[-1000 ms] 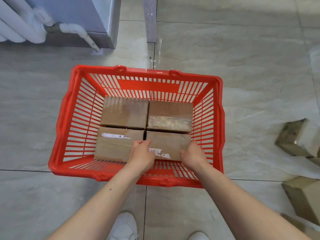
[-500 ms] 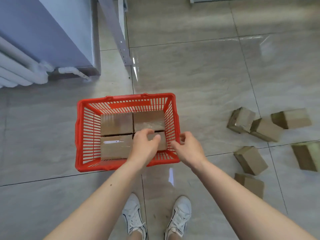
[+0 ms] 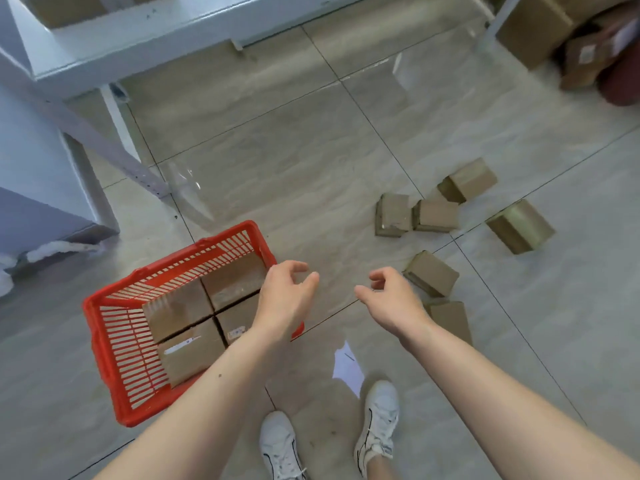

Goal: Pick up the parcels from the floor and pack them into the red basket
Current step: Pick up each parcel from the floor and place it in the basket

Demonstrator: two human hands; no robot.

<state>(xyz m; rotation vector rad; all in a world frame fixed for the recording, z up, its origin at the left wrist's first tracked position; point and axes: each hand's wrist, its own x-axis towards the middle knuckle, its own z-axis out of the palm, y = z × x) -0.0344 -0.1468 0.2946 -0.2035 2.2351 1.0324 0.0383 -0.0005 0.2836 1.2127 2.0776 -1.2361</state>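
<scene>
The red basket [image 3: 114, 344] stands on the tiled floor [image 3: 311, 161] and holds four cardboard parcels [image 3: 194, 327] packed tight in one flat layer. Both hands are empty and hang above the floor just to the right of the basket: the left hand [image 3: 282, 299] over the basket's right rim, the right hand [image 3: 389, 303] a little further right, each with its fingers apart and loosely curled. Six loose parcels lie on the floor to the right of the basket; the nearest parcel [image 3: 431, 273] is just beside the right hand, and another parcel [image 3: 450, 320] is partly hidden behind that wrist. The bottom layer looks full, so I think the next parcel must go on top; placed off-centre, it could tilt or slide against the wall. The floor looks glossy, so a parcel may slide away if pushed from one side only.
</scene>
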